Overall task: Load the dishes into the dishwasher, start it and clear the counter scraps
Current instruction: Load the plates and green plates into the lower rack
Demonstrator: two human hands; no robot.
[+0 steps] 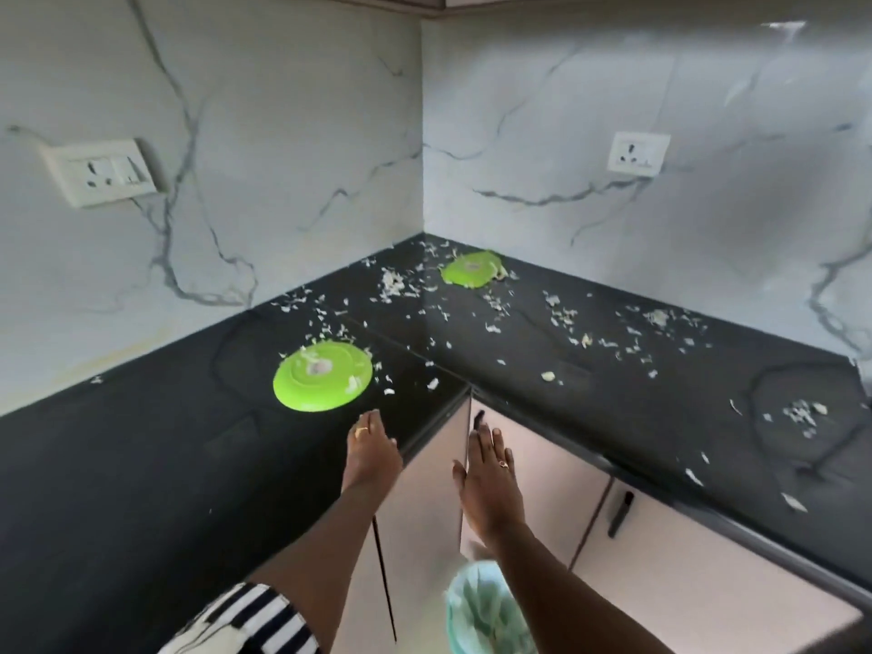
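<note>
A green plate (322, 375) with scraps on it lies on the black L-shaped counter (141, 464), just beyond my left hand (371, 453). A second green plate (472, 269) sits deep in the corner. White vegetable scraps (564, 316) are strewn across the counter's corner and right wing. My left hand reaches over the counter edge toward the near plate, its fingers extended and holding nothing. My right hand (488, 481) hovers flat and open in front of the cabinet doors, below the counter edge. No dishwasher is in view.
A bin lined with a pale green bag (486, 611) stands on the floor under my right forearm. Pale cabinet doors (542, 474) with black handles run below the counter. Marble walls with sockets (106, 172) close off the corner.
</note>
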